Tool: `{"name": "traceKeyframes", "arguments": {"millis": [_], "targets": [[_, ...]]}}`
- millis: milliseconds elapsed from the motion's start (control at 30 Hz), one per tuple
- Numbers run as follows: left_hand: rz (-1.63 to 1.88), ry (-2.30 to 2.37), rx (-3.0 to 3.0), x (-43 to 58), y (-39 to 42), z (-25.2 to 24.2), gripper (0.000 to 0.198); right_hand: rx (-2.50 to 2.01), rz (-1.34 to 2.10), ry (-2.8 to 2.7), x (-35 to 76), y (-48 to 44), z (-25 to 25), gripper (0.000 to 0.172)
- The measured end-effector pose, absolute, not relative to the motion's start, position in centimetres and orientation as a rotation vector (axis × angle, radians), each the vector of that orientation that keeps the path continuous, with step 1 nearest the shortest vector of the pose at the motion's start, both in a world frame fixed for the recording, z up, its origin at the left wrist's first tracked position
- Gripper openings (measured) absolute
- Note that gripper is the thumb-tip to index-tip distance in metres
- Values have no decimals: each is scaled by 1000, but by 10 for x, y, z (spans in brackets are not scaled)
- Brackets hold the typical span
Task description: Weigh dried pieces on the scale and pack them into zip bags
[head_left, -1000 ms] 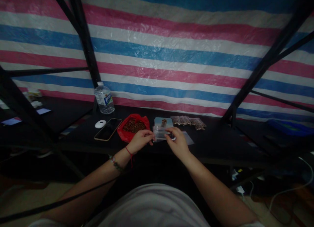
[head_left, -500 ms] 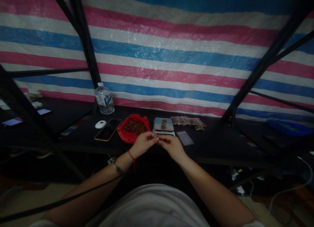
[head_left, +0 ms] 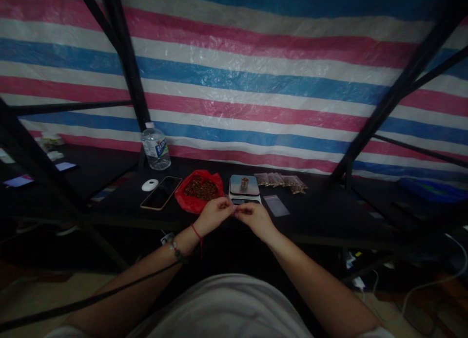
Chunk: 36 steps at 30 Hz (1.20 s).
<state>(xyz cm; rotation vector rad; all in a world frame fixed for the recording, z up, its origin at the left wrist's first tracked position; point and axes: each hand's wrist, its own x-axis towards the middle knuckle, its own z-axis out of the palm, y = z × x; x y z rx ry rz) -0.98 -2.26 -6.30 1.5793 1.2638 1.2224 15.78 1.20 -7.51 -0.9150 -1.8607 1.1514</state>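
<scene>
My left hand (head_left: 216, 212) and my right hand (head_left: 255, 218) meet fingertip to fingertip at the table's front edge, both pinched closed. Whatever lies between the fingers is too small and dark to make out. Just behind them a digital scale (head_left: 237, 186) carries a small cup (head_left: 244, 183) of brown pieces. Left of the scale, an open red plastic bag (head_left: 183, 200) holds many small brown pieces. To the right of the scale lies a flat clear bag (head_left: 277, 205). Several filled clear bags (head_left: 275, 179) lie in a row behind it.
A phone (head_left: 161, 193) and a white round object (head_left: 149, 185) lie left of the red bag, with a clear plastic bottle (head_left: 156, 150) behind them. Black metal frame bars slant at both sides. A striped sheet hangs behind the black table (head_left: 321, 211).
My fingertips have shifted very slightly, and the small clear edge seen above my left fingers no longer shows. More of the scale's display is visible. The table items have not moved.
</scene>
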Motion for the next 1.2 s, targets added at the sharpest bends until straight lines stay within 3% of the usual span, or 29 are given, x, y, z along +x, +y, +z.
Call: {"name": "traceKeyframes", "arguments": {"millis": [333,500,633,867,1000,1200], "targets": [[1120,1180,1474,-10,-23,-64,16,-882,1306,-1775,155,10,-81,23],[1105,1265,1550,-7,-24,-64,9,-1005,781,-2111,156,1,-71,14],[1043,1361,1727,-5,-28,-64,12,-961,457,-2323,160,-3,-64,19],[968,1544,1800,-5,-33,-60,18,-1088,364,-2133,171,16,-61,23],[944,1548,1797,-3,-33,-59,20,-870,317,-2110,170,14,-63,15],[907,1532,1931,0,-39,-55,21,-757,366,-2342,165,3,-66,25]]}}
